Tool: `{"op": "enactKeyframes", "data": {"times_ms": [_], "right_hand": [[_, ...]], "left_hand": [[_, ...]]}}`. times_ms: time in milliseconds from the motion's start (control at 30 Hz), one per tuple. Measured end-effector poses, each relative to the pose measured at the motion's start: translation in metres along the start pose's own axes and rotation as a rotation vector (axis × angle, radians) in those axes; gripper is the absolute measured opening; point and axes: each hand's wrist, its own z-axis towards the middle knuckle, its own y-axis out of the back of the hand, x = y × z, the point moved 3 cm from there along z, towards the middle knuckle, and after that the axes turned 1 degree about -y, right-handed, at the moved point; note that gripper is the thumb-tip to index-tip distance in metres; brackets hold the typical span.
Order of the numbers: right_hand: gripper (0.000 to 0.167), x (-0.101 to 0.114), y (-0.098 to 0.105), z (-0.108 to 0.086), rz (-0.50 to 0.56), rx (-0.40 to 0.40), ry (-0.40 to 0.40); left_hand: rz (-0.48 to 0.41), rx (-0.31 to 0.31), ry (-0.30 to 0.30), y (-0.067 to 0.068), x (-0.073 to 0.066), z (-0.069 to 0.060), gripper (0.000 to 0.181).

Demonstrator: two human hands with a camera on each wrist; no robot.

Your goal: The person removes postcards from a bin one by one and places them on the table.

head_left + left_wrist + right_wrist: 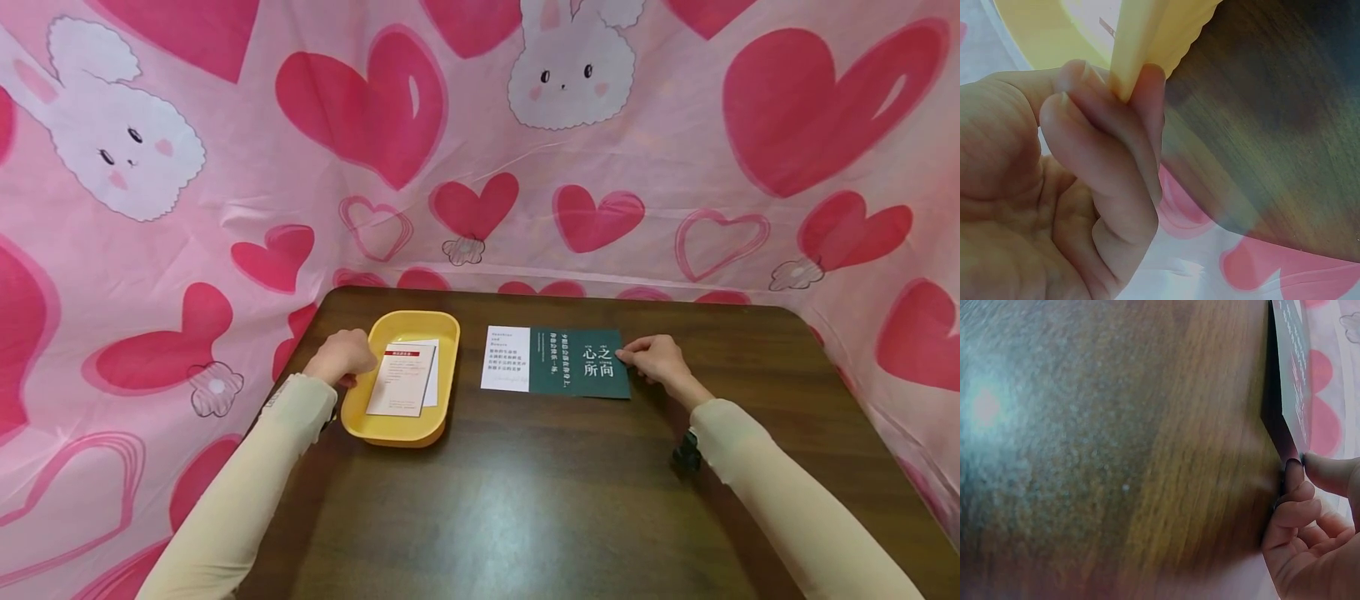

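Note:
My left hand grips the left rim of a yellow tray; in the left wrist view the fingers of the hand curl round the tray's wall. Inside the tray a printed card with a red band lies over a white one. With thumb and fingertip, my right hand pinches the right edge of a dark green card with white lettering. In the right wrist view this card is tilted, its edge between the thumb and a finger of the hand.
A white card with text adjoins the green card's left side. The dark wooden table has a pink cloth with hearts and rabbits hanging behind and beside it.

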Motion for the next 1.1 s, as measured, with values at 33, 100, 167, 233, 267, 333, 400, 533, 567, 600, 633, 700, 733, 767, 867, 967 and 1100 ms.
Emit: {"op": "enactKeyframes", "data": {"times_ms": [33,100,167,233,267,333,400,533,567,600,633,700,733,767,867,967,1100], "right_hand": [[0.04,0.0001,0.0003,-0.0001,-0.001,0.0,0.001],[0.04,0.0004,0.0009,-0.0002,-0.002,0.0,0.004],[0.039,0.0007,0.0014,-0.0001,-0.007,-0.002,0.008],[0.039,0.0008,0.0018,-0.0003,-0.008,-0.003,0.008],[0.039,0.0008,0.0017,-0.0002,-0.008,-0.005,0.005],[0.038,0.0005,0.0016,-0.0002,-0.009,-0.008,-0.002],[0.038,0.0002,0.0011,-0.0004,-0.007,-0.01,-0.007],[0.038,0.0001,0.0003,-0.0001,-0.014,-0.018,0.003],[0.038,0.0002,0.0003,-0.0002,-0.015,-0.02,0.005],[0.038,0.0002,0.0003,-0.0004,-0.015,-0.022,0.005],[0.038,0.0003,0.0004,-0.0006,-0.015,-0.023,0.004],[0.038,0.0004,0.0006,-0.0013,-0.016,-0.024,-0.001],[0.038,0.0003,0.0006,-0.0016,-0.017,-0.023,-0.002],[0.038,-0.0002,0.0005,-0.0013,-0.018,-0.024,-0.006],[0.036,-0.0014,0.0003,-0.0005,-0.027,-0.022,-0.005],[0.035,-0.0029,0.0,0.0006,-0.035,-0.023,0.003],[0.034,-0.0039,0.0,0.0013,-0.042,-0.024,0.015]], "left_hand": [[0.0,-0.001,0.001,0.0002,0.0,-0.0001,0.028],[0.0,-0.003,0.005,0.0004,-0.0001,-0.0001,0.029],[0.004,-0.003,0.006,0.0003,0.0,0.0007,0.029],[0.001,-0.001,0.015,0.0,0.0001,0.0012,0.028],[0.001,0.001,0.018,-0.0002,0.0003,0.0016,0.028],[0.001,0.004,0.023,-0.0006,0.0009,0.0028,0.029],[-0.005,0.006,0.032,-0.0009,0.0016,0.0038,0.029],[-0.01,0.003,0.033,-0.001,0.002,0.0045,0.031],[-0.01,0.002,0.033,-0.0009,0.0018,0.0042,0.031],[-0.01,0.001,0.033,-0.0011,0.0019,0.0044,0.031],[-0.009,0.002,0.03,-0.0011,0.0017,0.004,0.03],[-0.005,0.003,0.026,-0.0012,0.0014,0.0041,0.028],[-0.004,0.004,0.024,-0.0015,0.0013,0.0042,0.028],[-0.002,0.005,0.023,-0.0016,0.0011,0.0041,0.027],[0.006,0.008,0.016,-0.0018,0.0009,0.0044,0.026],[0.007,0.011,0.018,-0.0019,0.0014,0.0051,0.028],[-0.006,0.016,0.023,-0.0017,0.0029,0.0059,0.031]]}}
